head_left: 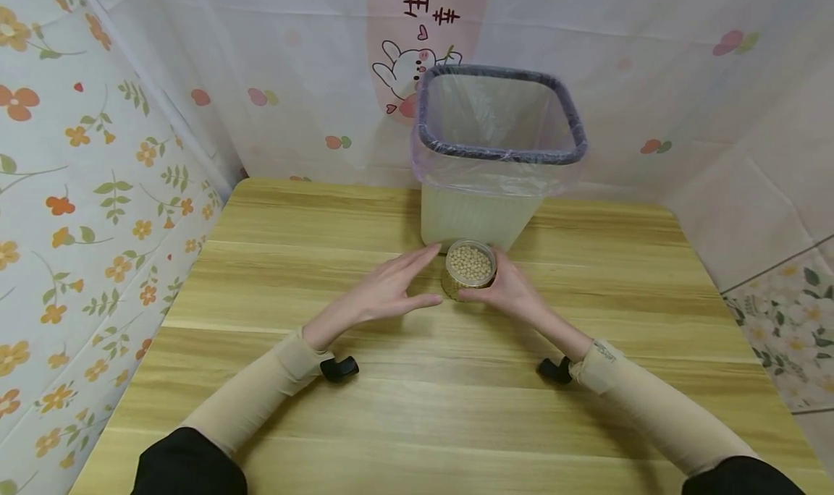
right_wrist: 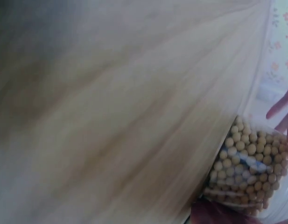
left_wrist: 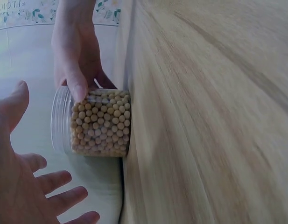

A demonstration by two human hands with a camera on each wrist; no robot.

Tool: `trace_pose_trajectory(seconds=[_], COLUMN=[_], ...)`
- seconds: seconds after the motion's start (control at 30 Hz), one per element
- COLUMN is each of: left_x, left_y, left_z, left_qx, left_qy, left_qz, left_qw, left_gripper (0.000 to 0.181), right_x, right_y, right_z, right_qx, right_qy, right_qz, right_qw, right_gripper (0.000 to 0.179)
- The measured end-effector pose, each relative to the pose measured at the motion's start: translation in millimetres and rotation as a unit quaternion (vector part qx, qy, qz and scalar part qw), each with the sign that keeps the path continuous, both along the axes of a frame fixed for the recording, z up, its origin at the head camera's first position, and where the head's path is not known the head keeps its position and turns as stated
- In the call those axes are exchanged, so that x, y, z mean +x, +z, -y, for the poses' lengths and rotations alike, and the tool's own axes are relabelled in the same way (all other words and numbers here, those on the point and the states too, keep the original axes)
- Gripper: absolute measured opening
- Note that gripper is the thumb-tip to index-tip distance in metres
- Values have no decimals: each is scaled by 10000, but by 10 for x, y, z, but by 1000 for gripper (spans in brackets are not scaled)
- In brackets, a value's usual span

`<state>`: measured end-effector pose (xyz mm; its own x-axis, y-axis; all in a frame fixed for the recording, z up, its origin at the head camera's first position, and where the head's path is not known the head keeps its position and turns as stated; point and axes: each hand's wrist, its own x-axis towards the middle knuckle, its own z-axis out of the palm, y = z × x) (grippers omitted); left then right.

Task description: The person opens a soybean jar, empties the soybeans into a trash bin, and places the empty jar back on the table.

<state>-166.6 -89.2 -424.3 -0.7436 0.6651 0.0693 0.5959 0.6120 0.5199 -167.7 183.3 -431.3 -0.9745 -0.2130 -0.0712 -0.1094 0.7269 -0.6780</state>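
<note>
The tabletop (head_left: 391, 422) is a smooth wood-grain surface, its yellow-brown streaks running across the person's view. Behind it hangs a pale, creased cloth (head_left: 293, 68) printed with fruit and a rabbit. Both forearms wear beige, close-fitting sleeves (head_left: 250, 394).

The jar (left_wrist: 94, 123) is a short, clear cylinder with ridged walling at its mouth. It stands upright on the tabletop, just in front of the bin's base; whether the two touch cannot be determined. It contains small, round, pale-tan beans (head_left: 470, 262), visible through wall and top. Whether a clear lid covers the mouth cannot be told.

The bin (head_left: 478, 216) is pale and squarish with rounded corners, tapering downward. A thin, translucent, purplish liner (head_left: 443, 173) lines it and folds over outside, below a dark, speckled rim band (head_left: 504, 153).

The right hand (head_left: 511, 289) grips the jar's right side, thumb across the near wall. The left hand (head_left: 396, 285) is beside the jar, apart from it, with thumb and fingers spread wide.
</note>
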Motion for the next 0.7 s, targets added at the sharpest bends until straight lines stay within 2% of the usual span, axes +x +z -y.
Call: trace_pose_trajectory(seconds=[0.17,0.37,0.53,0.7], left_x=[1,-5,0,13], left_y=[-3,2,14,35], left_z=[-52,-88,-81,-72], left_qx=[14,109,123,167], left_qy=[66,42,-6,-33], left_qz=[38,50,32,43], left_qw=[10000,9999,9999,9998], left_gripper=[112,115,116,104], right_x=[6,48,140,249], right_y=[4,-9,-1,21], right_z=[23,10,-11,-40], right_qx=[-145,-486,-560,-701], right_qy=[-142,22,82,89], right_qz=[-2,-181,-241,-226], right_qw=[9998,9987,9981,9972], right_gripper=[103,98,94,90])
